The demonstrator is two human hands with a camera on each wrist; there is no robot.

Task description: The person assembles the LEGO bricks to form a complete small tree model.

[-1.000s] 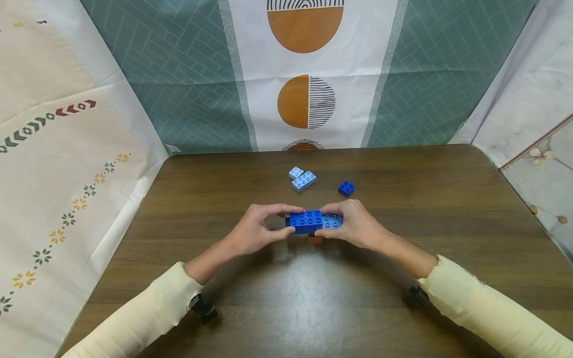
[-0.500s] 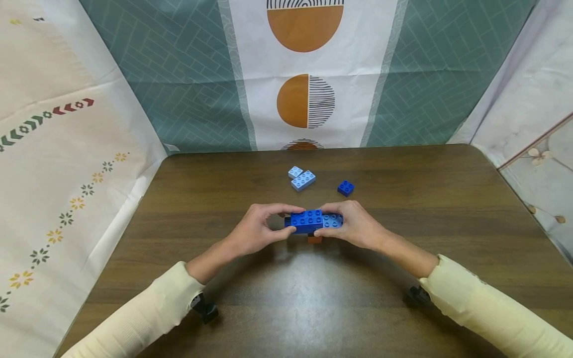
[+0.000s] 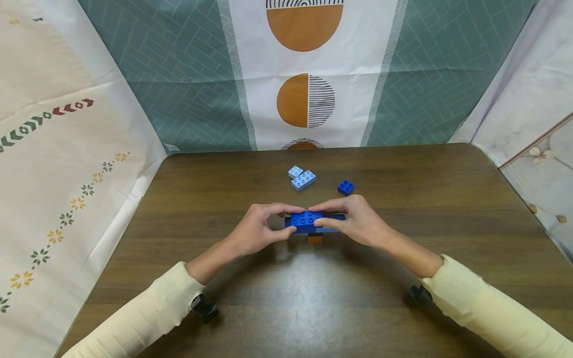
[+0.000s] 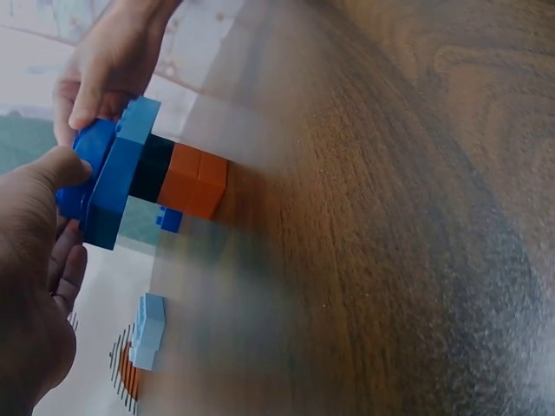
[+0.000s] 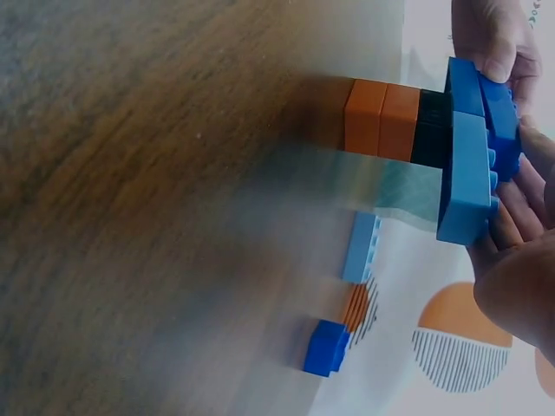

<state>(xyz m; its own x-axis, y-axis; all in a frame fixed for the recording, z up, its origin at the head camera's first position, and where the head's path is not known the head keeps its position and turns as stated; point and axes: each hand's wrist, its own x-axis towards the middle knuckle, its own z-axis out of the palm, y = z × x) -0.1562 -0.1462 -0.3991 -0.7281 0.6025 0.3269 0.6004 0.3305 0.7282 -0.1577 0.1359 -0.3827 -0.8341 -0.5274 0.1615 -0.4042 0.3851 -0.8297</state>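
Blue brick point(image 3: 306, 219) runs left-right atop stack point(image 5: 429, 130); left hand's point(image 3: 255, 229) fingers pinch its left end, right hand's point(image 3: 360, 223) its right; neither nearer.

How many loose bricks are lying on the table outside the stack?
3. Beyond the stack, a small pale blue brick and a longer pale blue brick lie close together; a small dark blue brick lies to their right. Others may be hidden behind the stack.

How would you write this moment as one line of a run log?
left hand: grips dark blue brick | right hand: grips it too | below: lighter blue bricks, black brick, orange bricks
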